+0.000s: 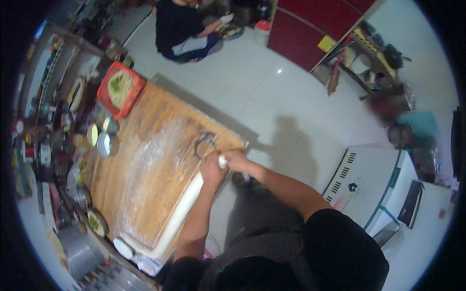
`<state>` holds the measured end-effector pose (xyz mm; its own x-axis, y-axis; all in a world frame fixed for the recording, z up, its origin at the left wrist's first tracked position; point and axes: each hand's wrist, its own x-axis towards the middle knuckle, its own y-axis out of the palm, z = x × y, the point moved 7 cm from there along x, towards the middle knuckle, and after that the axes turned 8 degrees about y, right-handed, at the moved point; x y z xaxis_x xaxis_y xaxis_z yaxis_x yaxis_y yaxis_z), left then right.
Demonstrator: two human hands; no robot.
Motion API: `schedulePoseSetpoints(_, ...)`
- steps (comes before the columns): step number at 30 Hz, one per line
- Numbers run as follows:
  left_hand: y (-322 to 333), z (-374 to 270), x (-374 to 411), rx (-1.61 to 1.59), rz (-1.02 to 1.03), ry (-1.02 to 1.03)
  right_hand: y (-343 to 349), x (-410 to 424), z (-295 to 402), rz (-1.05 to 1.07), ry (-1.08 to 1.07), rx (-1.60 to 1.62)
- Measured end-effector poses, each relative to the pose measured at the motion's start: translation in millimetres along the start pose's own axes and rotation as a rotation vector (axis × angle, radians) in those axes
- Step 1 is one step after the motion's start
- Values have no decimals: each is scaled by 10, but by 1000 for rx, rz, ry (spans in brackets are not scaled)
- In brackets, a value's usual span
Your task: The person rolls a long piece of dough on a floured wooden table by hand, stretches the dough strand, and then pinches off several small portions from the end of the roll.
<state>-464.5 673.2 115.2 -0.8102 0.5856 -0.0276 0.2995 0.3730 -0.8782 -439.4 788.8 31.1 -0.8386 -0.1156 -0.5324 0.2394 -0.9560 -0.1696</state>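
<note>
A long white roll of dough (182, 207) lies along the near edge of a floured wooden board (145, 189). Near the board's corner my left hand (213, 170) is closed round the dough roll close to its end. Right beside it, my right hand (237, 161) has its fingers at the roll's tip, where a small round white end shows between the two hands. My right fingertips are partly hidden, so their exact grip is hard to see. A dark ring-shaped mark or object (205, 145) is on the board just beyond my hands.
A red plastic basket (137, 95) with pale food and chopped greens stands at the board's far corner. Bowls, including a white one (104, 140), line the left side. A large metal pot (82, 251) is at lower left. Another person (178, 29) crouches on the floor beyond.
</note>
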Motion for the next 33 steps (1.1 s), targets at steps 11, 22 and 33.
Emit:
schedulePoseSetpoints(11, -357, -2371, 1399, -393, 35, 155, -2160, -1204, -1118, -302, 466, 872)
schedulePoseSetpoints(22, 2281, -4939, 3553, -411, 303, 496, -5807, -3345, -1089, -490, -55, 785)
schedulePoseSetpoints(33, 3565, -3222, 4986, -106, 707, -225, -8556, -4126, -3467, -1218, 408, 530)
